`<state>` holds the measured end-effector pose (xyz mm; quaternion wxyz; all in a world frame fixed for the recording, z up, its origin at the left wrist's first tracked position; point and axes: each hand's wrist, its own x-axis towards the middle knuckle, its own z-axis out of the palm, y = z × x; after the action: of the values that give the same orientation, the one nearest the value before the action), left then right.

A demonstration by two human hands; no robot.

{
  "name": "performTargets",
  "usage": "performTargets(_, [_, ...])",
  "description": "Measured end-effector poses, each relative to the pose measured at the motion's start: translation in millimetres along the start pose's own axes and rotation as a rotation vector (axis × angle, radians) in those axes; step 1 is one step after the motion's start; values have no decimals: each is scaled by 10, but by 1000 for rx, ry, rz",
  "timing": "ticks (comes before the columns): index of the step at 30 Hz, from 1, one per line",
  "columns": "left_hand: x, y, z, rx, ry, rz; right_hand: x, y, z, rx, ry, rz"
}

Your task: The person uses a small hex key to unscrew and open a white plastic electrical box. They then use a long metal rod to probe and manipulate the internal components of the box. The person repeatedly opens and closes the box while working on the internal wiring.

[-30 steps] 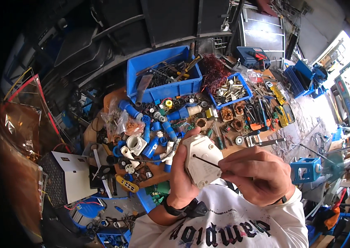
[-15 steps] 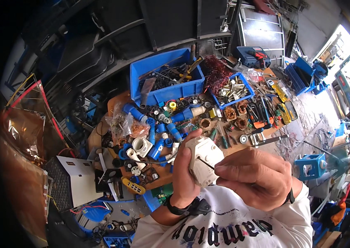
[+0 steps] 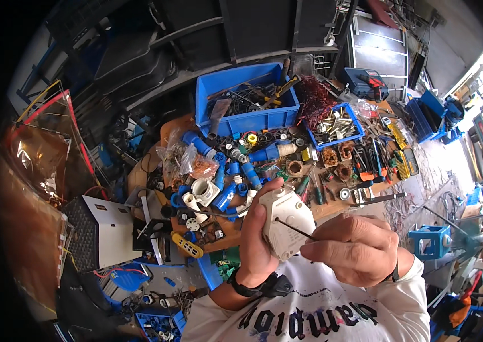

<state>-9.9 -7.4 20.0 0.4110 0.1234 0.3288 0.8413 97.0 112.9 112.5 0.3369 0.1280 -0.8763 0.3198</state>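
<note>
A cream plastic housing [image 3: 294,215], roughly hexagonal with small round bosses, is held up before my chest. My left hand [image 3: 253,236] is closed around its left edge, thumb along the near face. My right hand [image 3: 358,248] is closed in a pinch on a thin black rod [image 3: 298,231]. The rod slants to the housing face, its far end at a small hole there; how deep it goes cannot be told. A dark cable [image 3: 218,215] runs left from behind my left hand, over the cluttered table.
Beyond my hands, the wooden table [image 3: 333,210] carries blue and white plastic fittings, screwdrivers and pliers. A large blue bin [image 3: 253,122] of tools and a small blue tray [image 3: 344,138] of metal parts stand at the back. A white-topped box [image 3: 107,239] is at the left.
The surroundings have shifted right in the view. The housing's face has turned slightly, and a longer stretch of the black rod now shows between it and my right fingers.
</note>
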Motion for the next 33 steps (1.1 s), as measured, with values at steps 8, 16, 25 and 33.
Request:
performTargets(8, [-46, -10, -6, -18, 56, 13, -11, -95, 80, -24, 67, 69])
performTargets(16, [-54, -13, 28, -139, -45, -14, -96, -27, 163, 188, 149, 33])
performTargets(25, [-49, -66, 66, -171, -91, -45, -115, 68, 287, 387, 228, 133])
performTargets(33, [-53, -82, 118, -204, -48, -54, -145, 119, 278, 320, 200, 111])
